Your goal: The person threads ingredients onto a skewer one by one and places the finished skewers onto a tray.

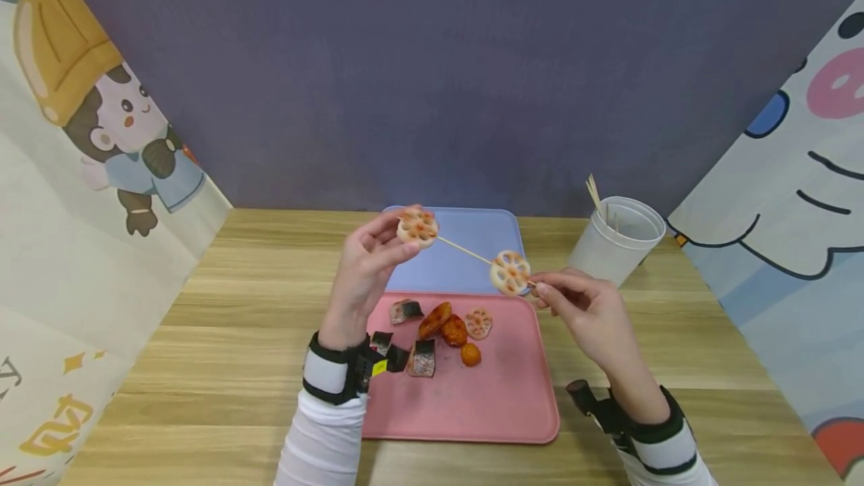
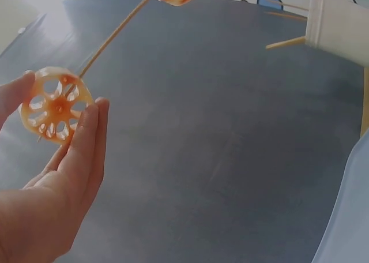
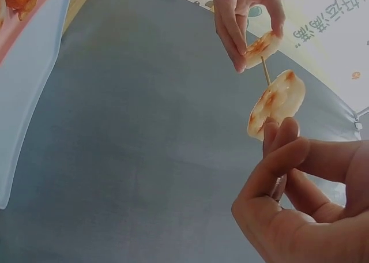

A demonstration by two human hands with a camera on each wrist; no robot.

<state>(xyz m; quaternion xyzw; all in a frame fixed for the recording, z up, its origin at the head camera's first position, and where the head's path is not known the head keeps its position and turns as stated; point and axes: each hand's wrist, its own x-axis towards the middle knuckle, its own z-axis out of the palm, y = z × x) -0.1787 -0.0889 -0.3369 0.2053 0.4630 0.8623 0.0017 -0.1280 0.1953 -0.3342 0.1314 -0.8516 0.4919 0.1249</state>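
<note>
A thin wooden skewer (image 1: 464, 249) runs between my hands above the trays, with a lotus root slice near each end. My left hand (image 1: 367, 268) pinches the left lotus root slice (image 2: 56, 105) by its edges, thumb on one side and fingers on the other. The skewer passes into that slice, and its tip shows just below the rim in the left wrist view. My right hand (image 1: 586, 310) pinches the skewer's other end, fingertips right beside the right lotus root slice (image 3: 278, 104). Both slices carry reddish sauce.
On the pink tray (image 1: 486, 411) lie a loose lotus root slice (image 1: 478, 323), an orange ball (image 1: 470, 355), glazed brown pieces (image 1: 435, 320) and dark-skinned fish pieces (image 1: 422, 358). Behind it is a blue tray (image 1: 466, 220). A white bucket (image 1: 610, 246) with skewers (image 1: 595, 193) stands right.
</note>
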